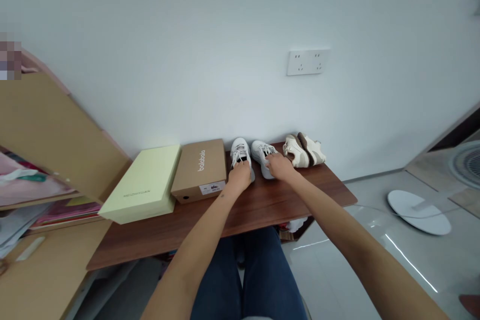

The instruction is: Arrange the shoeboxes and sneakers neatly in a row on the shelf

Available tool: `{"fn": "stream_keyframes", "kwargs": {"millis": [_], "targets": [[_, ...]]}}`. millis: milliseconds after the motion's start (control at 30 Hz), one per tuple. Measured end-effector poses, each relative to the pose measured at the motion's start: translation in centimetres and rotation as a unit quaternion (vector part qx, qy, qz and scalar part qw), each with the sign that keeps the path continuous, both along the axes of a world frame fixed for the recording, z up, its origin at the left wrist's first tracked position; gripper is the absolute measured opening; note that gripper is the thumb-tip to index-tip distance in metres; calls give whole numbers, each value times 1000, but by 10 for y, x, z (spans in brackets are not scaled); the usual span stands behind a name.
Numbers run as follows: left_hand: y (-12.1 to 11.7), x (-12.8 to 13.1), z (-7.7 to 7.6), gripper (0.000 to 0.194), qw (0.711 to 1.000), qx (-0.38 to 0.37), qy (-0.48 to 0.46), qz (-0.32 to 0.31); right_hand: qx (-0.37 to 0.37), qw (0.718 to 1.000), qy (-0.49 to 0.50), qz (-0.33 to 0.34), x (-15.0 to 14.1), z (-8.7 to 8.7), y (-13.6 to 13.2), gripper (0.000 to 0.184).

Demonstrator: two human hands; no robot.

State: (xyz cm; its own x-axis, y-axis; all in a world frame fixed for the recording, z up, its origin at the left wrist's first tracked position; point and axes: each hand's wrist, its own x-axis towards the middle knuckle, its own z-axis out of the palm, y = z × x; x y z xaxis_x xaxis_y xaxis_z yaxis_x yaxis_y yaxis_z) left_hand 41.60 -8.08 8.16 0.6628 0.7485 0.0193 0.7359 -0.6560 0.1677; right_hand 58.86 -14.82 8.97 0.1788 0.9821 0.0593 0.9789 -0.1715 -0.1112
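Note:
Two white lace-up sneakers stand side by side on a dark wooden bench top, toes toward the wall. My left hand (240, 176) is closed on the heel end of the left sneaker (240, 149). On the right sneaker (259, 150), my right hand (279, 166) grips the opening near the heel, fingers curled over its edge. The fingertips of both hands are partly hidden inside the shoes. Just left of my left hand lies a closed brown shoebox (200, 165) with a white label. To the right of my right hand is a pair of cream sneakers (298, 152), tipped against each other.
A pale yellow box (146, 180) lies at the left of the wooden bench top (258, 210). Farther left stands a light wood shelf unit (45, 125) with papers and cloth. A wall socket (307, 62) is above the shoes. A white fan base (418, 212) rests on the floor at right.

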Motion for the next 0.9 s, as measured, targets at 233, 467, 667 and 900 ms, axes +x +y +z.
{"fn": "stream_keyframes", "kwargs": {"millis": [233,467,667,900], "targets": [[-1,-1,-4,32,1000,-20,1,12,6,999,-43,15,-18,-4,-3,32],[-1,2,-5,32,999,-32,-24,19,10,999,-40,18,-21,-7,2,31],[-2,5,-3,34,999,-30,-4,21,12,1000,-26,9,-23,-16,2,32],[-9,3,4,35,999,0,-14,38,31,999,-6,14,-17,-13,0,33]]}}
